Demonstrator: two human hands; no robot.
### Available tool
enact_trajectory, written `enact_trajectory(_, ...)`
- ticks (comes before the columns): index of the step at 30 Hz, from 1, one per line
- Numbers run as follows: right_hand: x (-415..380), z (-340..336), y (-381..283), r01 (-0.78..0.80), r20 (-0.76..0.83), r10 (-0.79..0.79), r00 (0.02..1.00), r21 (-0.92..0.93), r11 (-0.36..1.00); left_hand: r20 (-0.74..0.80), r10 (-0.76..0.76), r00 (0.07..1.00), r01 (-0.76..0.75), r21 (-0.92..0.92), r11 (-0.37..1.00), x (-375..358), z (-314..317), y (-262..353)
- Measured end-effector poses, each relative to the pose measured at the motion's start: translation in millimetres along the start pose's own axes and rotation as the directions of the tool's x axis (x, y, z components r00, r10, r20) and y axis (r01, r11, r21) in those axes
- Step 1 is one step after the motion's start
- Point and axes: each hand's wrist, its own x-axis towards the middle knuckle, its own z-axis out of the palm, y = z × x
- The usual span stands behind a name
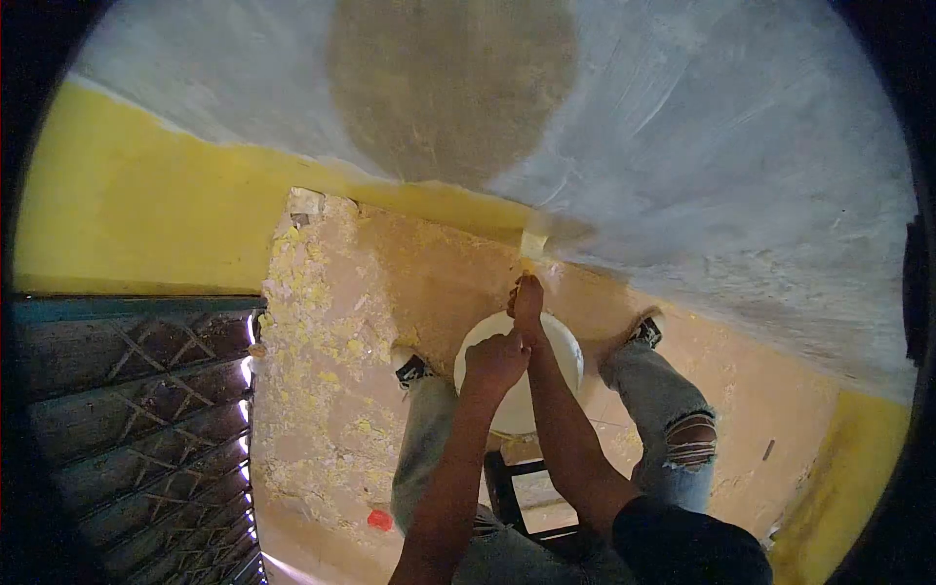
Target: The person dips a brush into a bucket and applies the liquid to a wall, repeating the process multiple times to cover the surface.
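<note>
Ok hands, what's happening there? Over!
Left hand close behind right hand; grips unclear. Both facing grey-and-yellow painted wall. Round white container underneath. No obstruction visible.

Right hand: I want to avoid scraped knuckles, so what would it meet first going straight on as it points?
The right hand would probably meet the low yellow wall band first, around the pale patch, though depth is unclear and I can't tell whether that patch is wall or something held.
</note>
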Motion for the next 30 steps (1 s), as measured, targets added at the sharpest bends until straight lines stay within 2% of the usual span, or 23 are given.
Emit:
enact_trajectory(1, -1, 0, -3, -0.036, 0.001, 0.037, 0.999, -0.075, 0.997, -0.001, 0.004, 1.0, -0.004, 0.001, 1.0, -1, 0, 0)
enact_trajectory(2, -3, -1, -5, -0.03, -0.001, 0.03, 1.0, -0.076, 0.997, -0.03, 0.011, 0.999, -0.011, 0.008, 1.0, -4, 0, 0)
enact_trajectory(3, -7, -3, -7, -0.09, 0.01, 0.09, 0.996, -0.06, 0.994, -0.061, 0.019, 0.998, -0.019, 0.015, 1.0, -5, 0, 1)
enact_trajectory(4, -11, -7, -10, -0.148, 0.021, 0.149, 0.989, -0.044, 0.988, -0.065, 0.029, 0.997, -0.028, 0.012, 1.0, -4, 2, 1)
enact_trajectory(5, -16, -12, -16, -0.138, 0.019, 0.139, 0.99, -0.045, 0.989, -0.051, 0.03, 0.998, -0.029, 0.018, 0.999, 0, 5, -2)
enact_trajectory(7, -32, -21, -24, -0.222, -0.039, 0.221, 0.974, -0.017, 0.975, -0.04, 0.034, 0.999, -0.033, 0.026, 0.999, 2, 6, -3)
enact_trajectory(10, -45, -47, -34, -0.198, -0.057, 0.2, 0.978, 0.039, 0.979, -0.111, 0.047, 0.993, -0.044, 0.033, 0.999, 2, 11, -5)
enact_trajectory(11, -53, -57, -37, -0.167, -0.005, 0.168, 0.986, 0.074, 0.983, -0.122, 0.054, 0.991, -0.05, 0.031, 0.998, 3, 14, -6)
enact_trajectory(13, -60, -65, -55, -0.16, -0.033, 0.161, 0.986, 0.04, 0.986, -0.13, 0.065, 0.989, -0.062, 0.03, 0.998, 4, 16, -4)
enact_trajectory(14, -62, -68, -62, -0.154, -0.058, 0.154, 0.986, 0.009, 0.988, -0.086, 0.048, 0.995, -0.046, 0.023, 0.999, 4, 15, -3)
enact_trajectory(16, -62, -69, -76, -0.11, -0.042, 0.111, 0.993, 0.029, 0.994, -0.044, 0.033, 0.998, -0.032, 0.019, 0.999, 3, 11, 1)
enact_trajectory(18, -64, -58, -106, 0.016, -0.067, -0.021, 0.998, -0.081, 0.997, -0.065, 0.044, 0.997, -0.042, 0.035, 0.998, -1, 7, 6)
enact_trajectory(19, -70, -52, -123, 0.019, -0.067, -0.024, 0.997, -0.079, 0.997, -0.067, 0.047, 0.997, -0.045, 0.037, 0.998, 0, 9, 5)
enact_trajectory(21, -100, -33, -167, 0.118, -0.035, -0.121, 0.992, -0.091, 0.989, -0.086, 0.077, 0.993, -0.077, 0.012, 0.997, 5, 17, 0)
enact_trajectory(22, -115, -28, -178, 0.119, -0.035, -0.122, 0.992, -0.091, 0.989, -0.087, 0.078, 0.993, -0.077, 0.012, 0.997, 5, 15, 2)
enact_trajectory(23, -131, -26, -186, 0.201, -0.018, -0.203, 0.979, -0.091, 0.975, -0.059, 0.057, 0.997, -0.056, 0.015, 0.998, 5, 11, 3)
enact_trajectory(24, -144, -24, -190, 0.281, 0.001, -0.282, 0.959, -0.088, 0.956, -0.031, 0.033, 0.999, -0.033, 0.018, 0.999, 6, 9, 3)
enact_trajectory(28, -174, -31, -191, 0.291, 0.022, -0.291, 0.956, 0.001, 0.957, -0.062, 0.062, 0.996, -0.059, 0.055, 0.997, 3, 12, 3)
enact_trajectory(30, -165, -35, -179, 0.386, 0.054, -0.389, 0.92, 0.056, 0.921, -0.008, 0.042, 0.999, -0.042, 0.038, 0.998, 4, 10, 5)
